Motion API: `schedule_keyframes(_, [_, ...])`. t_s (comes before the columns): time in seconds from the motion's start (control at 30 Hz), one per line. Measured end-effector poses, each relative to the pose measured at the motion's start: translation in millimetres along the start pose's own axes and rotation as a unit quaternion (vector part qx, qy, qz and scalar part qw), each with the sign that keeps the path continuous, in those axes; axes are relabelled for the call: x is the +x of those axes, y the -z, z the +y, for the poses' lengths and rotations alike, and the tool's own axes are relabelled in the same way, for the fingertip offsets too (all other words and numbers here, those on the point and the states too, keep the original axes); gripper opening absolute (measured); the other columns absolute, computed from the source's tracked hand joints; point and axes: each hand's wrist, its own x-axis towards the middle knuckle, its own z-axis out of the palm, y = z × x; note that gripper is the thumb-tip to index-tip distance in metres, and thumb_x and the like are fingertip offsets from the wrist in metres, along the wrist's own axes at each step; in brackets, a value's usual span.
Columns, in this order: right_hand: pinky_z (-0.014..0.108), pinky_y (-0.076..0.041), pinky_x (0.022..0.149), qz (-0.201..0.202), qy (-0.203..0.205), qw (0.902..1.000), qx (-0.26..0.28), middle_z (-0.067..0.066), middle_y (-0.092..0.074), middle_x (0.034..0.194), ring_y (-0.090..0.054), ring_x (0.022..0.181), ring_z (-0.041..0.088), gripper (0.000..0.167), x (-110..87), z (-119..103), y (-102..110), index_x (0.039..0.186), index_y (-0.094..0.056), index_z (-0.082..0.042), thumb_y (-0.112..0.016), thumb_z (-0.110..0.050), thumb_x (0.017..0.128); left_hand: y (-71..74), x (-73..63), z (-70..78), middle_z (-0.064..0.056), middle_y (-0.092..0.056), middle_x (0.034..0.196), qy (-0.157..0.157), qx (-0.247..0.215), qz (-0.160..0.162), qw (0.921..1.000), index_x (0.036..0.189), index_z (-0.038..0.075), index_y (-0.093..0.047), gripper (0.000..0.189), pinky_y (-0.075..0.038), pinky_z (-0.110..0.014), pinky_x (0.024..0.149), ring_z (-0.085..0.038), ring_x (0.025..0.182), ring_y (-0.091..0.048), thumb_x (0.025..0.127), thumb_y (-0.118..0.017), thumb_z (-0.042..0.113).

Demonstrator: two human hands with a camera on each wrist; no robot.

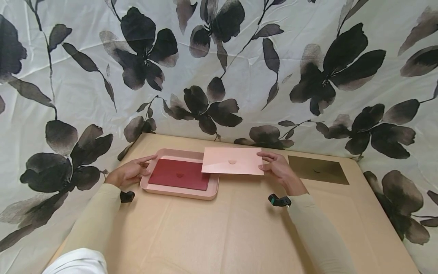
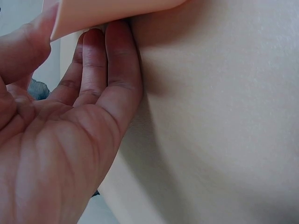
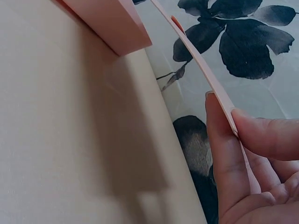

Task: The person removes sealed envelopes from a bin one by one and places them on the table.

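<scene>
The floral cloth (image 1: 256,97) stands behind the surface (image 1: 239,236). On the surface, at my left, lies the pink tray (image 1: 191,195); the red envelope (image 1: 178,173) lies flat inside it. The olive envelope (image 1: 318,170) rests on the surface, beyond my right hand (image 1: 278,167). The pale pink envelope (image 1: 232,161) is raised above the surface, extending leftward from my right hand, which is the nearer one and pinches its right end between thumb and fingers. Its long axis runs left to right; in the head view its left end overlaps the tray's right end. My left hand (image 1: 131,170) grips the tray's left edge; its fingertips appear tucked underneath, though partly hidden.
</scene>
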Motion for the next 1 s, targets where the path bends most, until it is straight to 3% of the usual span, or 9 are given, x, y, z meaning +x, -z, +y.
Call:
schedule_keyframes(0.43, [0.018,-0.054,0.066,0.005,0.003,0.9997,-0.023,0.019,-0.036,0.167,-0.065,0.09,0.011,0.059,-0.2,6,14,0.151,-0.051,-0.002,-0.067,0.005,0.095,-1.0,0.7,0.3,-0.025,-0.013,0.173,0.005,0.003,0.003,1.0,0.168,0.029,-0.015,0.077,-0.052,-0.045,0.111,-0.044,0.152,-0.037,0.104,-0.05,0.005])
schedule_keyframes(0.63, [0.017,-0.053,0.065,0.0,0.005,0.9999,-0.016,0.019,-0.033,0.169,-0.064,0.087,0.006,0.06,-0.5,6,19,0.153,-0.048,0.0,-0.062,0.01,0.096,-0.1,1.1,0.6,-0.025,-0.013,0.173,0.005,0.005,0.002,1.0,0.168,0.028,-0.015,0.077,-0.052,-0.044,0.111,-0.044,0.152,-0.037,0.104,-0.051,0.006])
schedule_keyframes(0.87, [0.018,-0.056,0.068,0.011,0.002,0.9999,-0.006,0.021,-0.034,0.168,-0.068,0.088,0.012,0.059,0.5,6,24,0.152,-0.05,-0.001,-0.063,0.01,0.095,-0.3,0.5,0.9,-0.026,-0.012,0.173,0.003,0.001,-0.002,1.0,0.168,0.027,-0.014,0.077,-0.052,-0.046,0.111,-0.044,0.151,-0.039,0.104,-0.05,0.005])
schedule_keyframes(1.0, [0.018,-0.059,0.073,0.014,0.004,0.9998,-0.011,0.021,-0.035,0.167,-0.068,0.088,0.007,0.059,1.2,7,28,0.152,-0.049,-0.001,-0.062,0.01,0.096,-0.4,0.1,1.0,-0.027,-0.012,0.173,0.002,-0.001,-0.002,1.0,0.168,0.027,-0.014,0.077,-0.053,-0.046,0.11,-0.042,0.149,-0.041,0.104,-0.049,0.004])
